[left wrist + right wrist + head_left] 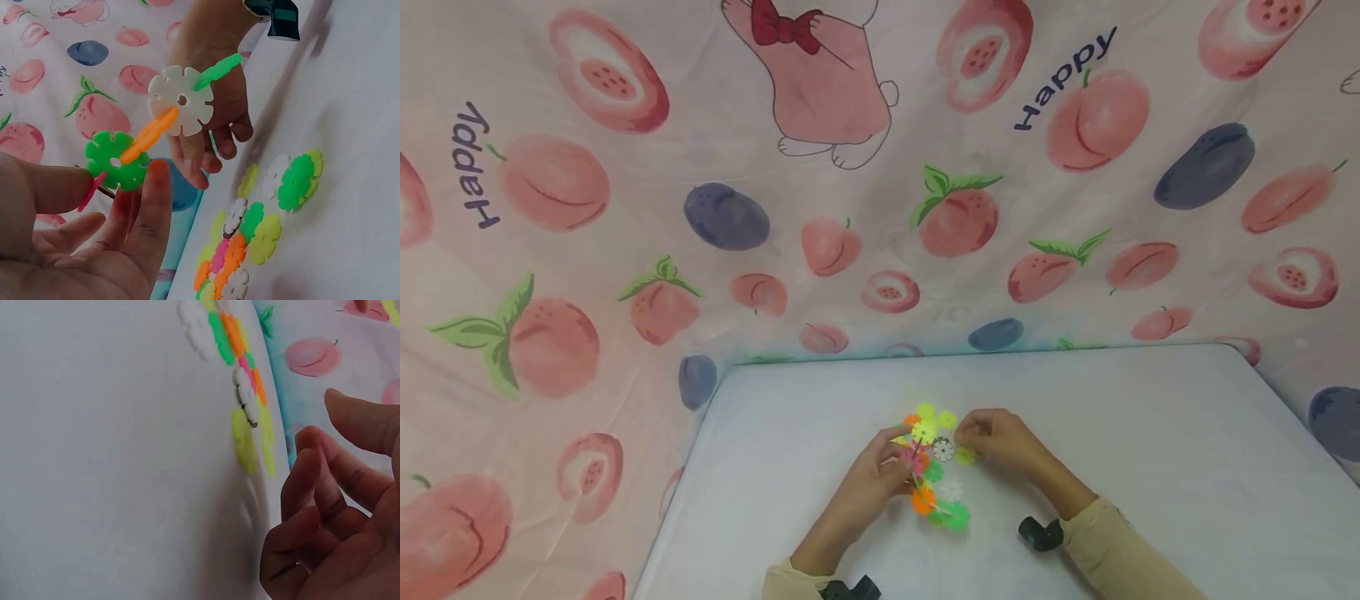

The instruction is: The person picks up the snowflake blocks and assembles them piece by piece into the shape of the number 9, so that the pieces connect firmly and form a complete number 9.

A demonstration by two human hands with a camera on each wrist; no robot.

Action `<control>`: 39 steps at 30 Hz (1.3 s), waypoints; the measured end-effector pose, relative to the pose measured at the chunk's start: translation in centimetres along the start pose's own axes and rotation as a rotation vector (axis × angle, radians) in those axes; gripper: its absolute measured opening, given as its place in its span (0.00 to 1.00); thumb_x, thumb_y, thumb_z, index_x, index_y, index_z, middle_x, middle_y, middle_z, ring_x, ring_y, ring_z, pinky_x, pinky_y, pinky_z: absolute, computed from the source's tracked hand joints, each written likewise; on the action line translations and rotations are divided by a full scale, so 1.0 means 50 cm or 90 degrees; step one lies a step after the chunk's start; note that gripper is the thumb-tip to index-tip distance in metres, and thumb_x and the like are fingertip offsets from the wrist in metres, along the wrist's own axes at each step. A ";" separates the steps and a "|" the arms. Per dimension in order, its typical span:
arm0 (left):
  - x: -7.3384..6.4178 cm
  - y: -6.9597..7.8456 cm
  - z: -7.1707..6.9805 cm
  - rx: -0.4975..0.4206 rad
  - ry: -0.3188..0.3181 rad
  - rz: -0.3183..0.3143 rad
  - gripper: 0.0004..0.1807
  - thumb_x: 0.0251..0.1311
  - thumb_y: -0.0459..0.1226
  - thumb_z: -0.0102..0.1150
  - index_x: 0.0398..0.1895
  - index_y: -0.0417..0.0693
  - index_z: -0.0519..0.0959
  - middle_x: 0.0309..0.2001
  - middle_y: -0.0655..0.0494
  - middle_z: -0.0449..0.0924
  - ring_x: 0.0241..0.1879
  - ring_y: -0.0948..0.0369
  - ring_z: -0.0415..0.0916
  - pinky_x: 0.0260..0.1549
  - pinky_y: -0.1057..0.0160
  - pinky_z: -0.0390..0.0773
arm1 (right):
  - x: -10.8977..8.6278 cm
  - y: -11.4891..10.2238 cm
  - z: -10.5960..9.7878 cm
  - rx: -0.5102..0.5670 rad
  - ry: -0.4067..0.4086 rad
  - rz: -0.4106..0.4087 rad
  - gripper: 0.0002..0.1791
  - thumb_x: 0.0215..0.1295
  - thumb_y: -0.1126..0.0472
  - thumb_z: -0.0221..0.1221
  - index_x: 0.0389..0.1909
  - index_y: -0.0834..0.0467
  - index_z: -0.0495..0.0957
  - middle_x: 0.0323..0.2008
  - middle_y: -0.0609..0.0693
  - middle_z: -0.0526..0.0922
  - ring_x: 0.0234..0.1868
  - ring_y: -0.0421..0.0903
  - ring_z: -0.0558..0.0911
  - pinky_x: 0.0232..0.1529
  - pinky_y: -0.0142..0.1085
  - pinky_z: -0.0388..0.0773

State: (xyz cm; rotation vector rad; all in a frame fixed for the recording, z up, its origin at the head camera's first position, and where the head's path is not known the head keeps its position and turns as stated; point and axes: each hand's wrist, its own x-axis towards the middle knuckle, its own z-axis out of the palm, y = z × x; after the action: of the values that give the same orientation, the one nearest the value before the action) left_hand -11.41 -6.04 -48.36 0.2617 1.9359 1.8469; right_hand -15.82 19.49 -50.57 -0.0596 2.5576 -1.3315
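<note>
My left hand (876, 471) pinches a small chain of flower-shaped plastic discs between thumb and fingers. In the left wrist view, a green disc (100, 153) and an edge-on pink disc (92, 192) sit at the fingertips. From the green one, an orange disc (149, 135) leads to a white disc (165, 90), which bears another green disc (219, 70) at the far end. My right hand (1000, 437) hovers just right of the discs, its fingers loosely bent and nothing between thumb and fingertips in the right wrist view.
Loose discs in yellow, orange, pink, white and green lie on the white table (1150, 467) below the hands, among them a yellow disc (265, 239). A fruit-printed cloth (850, 192) hangs behind the table. Black wrist devices (1040, 533) are strapped at both sleeves.
</note>
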 end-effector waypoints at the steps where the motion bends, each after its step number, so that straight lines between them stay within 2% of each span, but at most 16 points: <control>1: 0.000 -0.002 -0.001 -0.006 -0.009 0.004 0.32 0.71 0.36 0.55 0.77 0.50 0.61 0.54 0.44 0.77 0.45 0.56 0.82 0.49 0.58 0.84 | 0.001 0.003 0.002 -0.021 0.006 0.001 0.05 0.65 0.54 0.67 0.37 0.51 0.86 0.32 0.46 0.84 0.35 0.45 0.79 0.36 0.39 0.77; 8: -0.001 -0.014 -0.004 -0.044 -0.068 0.033 0.38 0.71 0.32 0.53 0.81 0.57 0.53 0.62 0.35 0.71 0.48 0.57 0.80 0.49 0.59 0.84 | 0.010 0.023 0.011 -0.135 0.015 -0.037 0.09 0.56 0.53 0.74 0.36 0.48 0.86 0.33 0.43 0.84 0.36 0.41 0.78 0.41 0.40 0.77; 12: -0.001 -0.014 -0.003 -0.047 -0.080 0.039 0.39 0.71 0.29 0.51 0.81 0.62 0.53 0.63 0.32 0.69 0.50 0.56 0.78 0.50 0.58 0.84 | 0.009 0.021 0.011 -0.162 0.006 -0.044 0.13 0.50 0.58 0.77 0.36 0.50 0.86 0.33 0.43 0.83 0.37 0.42 0.78 0.42 0.40 0.77; 18: -0.003 -0.011 -0.002 -0.055 -0.083 0.035 0.39 0.70 0.26 0.47 0.81 0.59 0.54 0.63 0.29 0.68 0.50 0.57 0.79 0.51 0.57 0.84 | 0.005 0.010 0.012 -0.193 -0.007 -0.037 0.14 0.48 0.62 0.78 0.32 0.51 0.82 0.33 0.44 0.82 0.36 0.42 0.77 0.42 0.40 0.77; 22: -0.005 -0.006 0.000 -0.053 -0.076 0.026 0.40 0.68 0.25 0.47 0.80 0.62 0.55 0.61 0.33 0.70 0.50 0.56 0.79 0.50 0.56 0.84 | 0.003 0.010 0.013 -0.188 -0.009 -0.037 0.16 0.47 0.63 0.78 0.30 0.51 0.79 0.32 0.45 0.80 0.36 0.43 0.76 0.40 0.40 0.76; 27: -0.005 -0.001 0.003 -0.047 -0.066 0.004 0.40 0.67 0.26 0.48 0.78 0.67 0.57 0.59 0.38 0.71 0.49 0.55 0.79 0.50 0.55 0.84 | 0.004 0.014 0.012 -0.169 -0.008 -0.062 0.17 0.48 0.65 0.77 0.30 0.50 0.77 0.31 0.45 0.80 0.34 0.43 0.76 0.38 0.40 0.75; 35: -0.004 -0.005 0.002 -0.090 -0.076 -0.010 0.37 0.67 0.27 0.50 0.78 0.57 0.57 0.59 0.33 0.71 0.46 0.58 0.78 0.49 0.52 0.85 | 0.005 0.024 0.006 -0.127 -0.023 -0.068 0.12 0.53 0.60 0.76 0.32 0.50 0.81 0.26 0.44 0.80 0.31 0.43 0.76 0.35 0.39 0.73; 39: -0.002 -0.010 0.000 -0.124 -0.086 -0.020 0.37 0.69 0.29 0.54 0.78 0.52 0.56 0.57 0.38 0.73 0.43 0.59 0.78 0.47 0.52 0.86 | 0.002 0.025 0.003 -0.106 -0.037 -0.084 0.10 0.54 0.57 0.76 0.33 0.51 0.84 0.27 0.44 0.83 0.31 0.42 0.78 0.37 0.39 0.76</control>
State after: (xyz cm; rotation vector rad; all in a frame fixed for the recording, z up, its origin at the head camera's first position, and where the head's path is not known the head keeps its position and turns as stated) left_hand -11.22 -6.12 -48.83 0.2841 1.6492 1.9290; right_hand -15.80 20.09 -51.70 -0.2980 2.6492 -1.1374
